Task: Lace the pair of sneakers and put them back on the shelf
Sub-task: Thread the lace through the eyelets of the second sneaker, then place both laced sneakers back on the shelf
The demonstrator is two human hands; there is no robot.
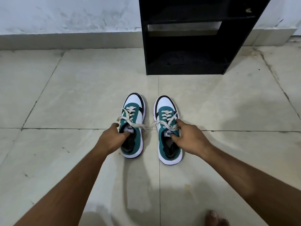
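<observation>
Two green, white and black sneakers stand side by side on the tiled floor, toes pointing away from me. The left sneaker (pixel 136 111) and the right sneaker (pixel 166 108) both carry cream laces threaded through the eyelets, with loose ends trailing sideways. My left hand (pixel 110 139) grips the left sneaker's collar, thumb inside the opening. My right hand (pixel 190 137) grips the right sneaker at its tongue and outer side, thumb inside. A black shelf unit (pixel 192 67) stands against the wall beyond the sneakers.
The floor is pale tile with dark grout lines (pixel 158 85). A grey-white wall and skirting (pixel 70 41) run along the back. The shelf's compartments look dark. Toes of a bare foot (pixel 215 217) show at the bottom right.
</observation>
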